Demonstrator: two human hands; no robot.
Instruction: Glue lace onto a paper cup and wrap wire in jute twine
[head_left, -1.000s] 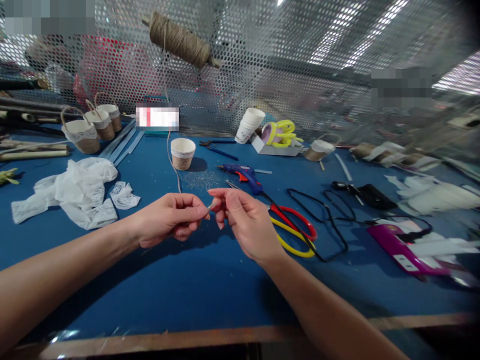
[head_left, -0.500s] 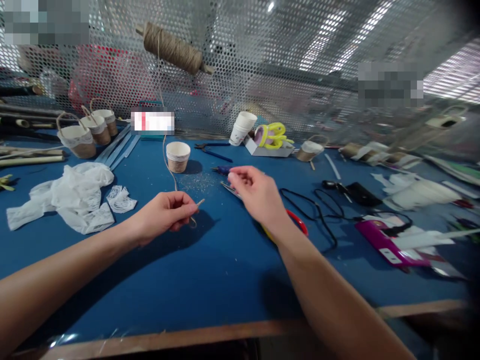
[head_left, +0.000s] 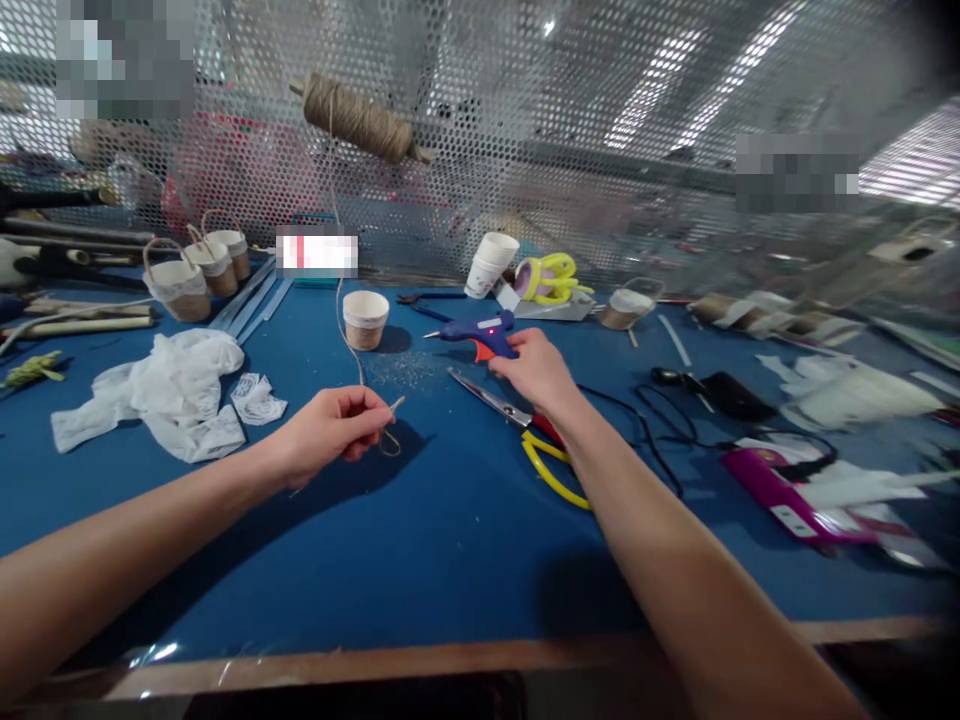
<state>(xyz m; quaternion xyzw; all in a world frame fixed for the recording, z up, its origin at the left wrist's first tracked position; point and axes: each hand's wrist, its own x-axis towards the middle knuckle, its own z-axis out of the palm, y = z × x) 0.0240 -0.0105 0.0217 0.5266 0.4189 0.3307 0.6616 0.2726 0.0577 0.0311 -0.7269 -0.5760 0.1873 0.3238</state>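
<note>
Between thumb and fingers, my left hand [head_left: 337, 430] pinches the end of a twine [head_left: 350, 345], which runs up to a spool [head_left: 358, 118] hung on the mesh; a small loop dangles below the fingers. My right hand [head_left: 536, 368] has its fingers on the handle of a blue hot glue gun [head_left: 469, 330] with an orange trigger, its nozzle facing left. Scissors [head_left: 510, 410] with red and yellow handles lie partly under my right wrist. A small cup [head_left: 365, 322] wrapped in burlap with a lace rim stands beyond my left hand.
At left are crumpled white lace [head_left: 161, 395] and handled baskets [head_left: 180, 290]. Pliers [head_left: 427, 298], stacked white cups [head_left: 491, 265] and a box with yellow ribbon [head_left: 551, 280] stand behind. Black cords and a purple power strip [head_left: 780, 500] lie at right.
My right hand has come down onto the glue gun and closed around its handle, uncovering the scissors. My left hand keeps its pinch on the twine. The view has shifted slightly.
</note>
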